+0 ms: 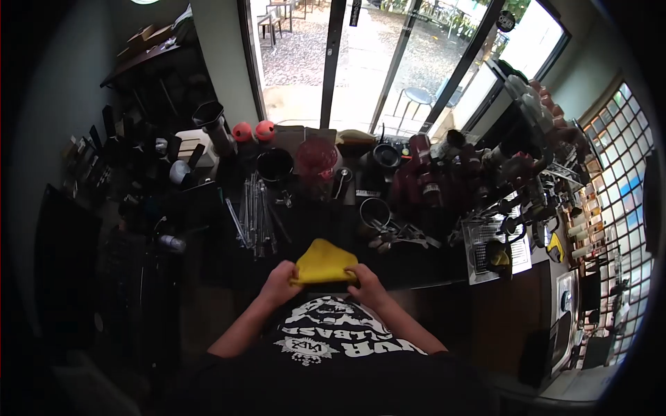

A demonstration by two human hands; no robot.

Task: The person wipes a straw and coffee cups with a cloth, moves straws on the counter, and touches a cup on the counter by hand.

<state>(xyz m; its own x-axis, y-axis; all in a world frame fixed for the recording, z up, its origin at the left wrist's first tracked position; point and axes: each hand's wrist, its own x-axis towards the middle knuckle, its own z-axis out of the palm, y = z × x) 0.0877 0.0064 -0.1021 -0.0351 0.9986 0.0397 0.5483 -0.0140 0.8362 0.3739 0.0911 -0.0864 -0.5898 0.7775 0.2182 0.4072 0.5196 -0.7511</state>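
A yellow cloth is stretched between my two hands at the front edge of the dark counter. My left hand grips its left corner with the fingers closed. At the right corner, my right hand pinches the cloth in the same way. The cloth's far part lies over the counter top. Just beyond it on the left is a bundle of long metal utensils. Ahead to the right, several spoons lie beside a round metal cup.
Along the back stand a red-tinted clear container, a dark bowl and two red round objects. A coffee machine and a metal drip tray are at the right. Glass doors are behind the counter.
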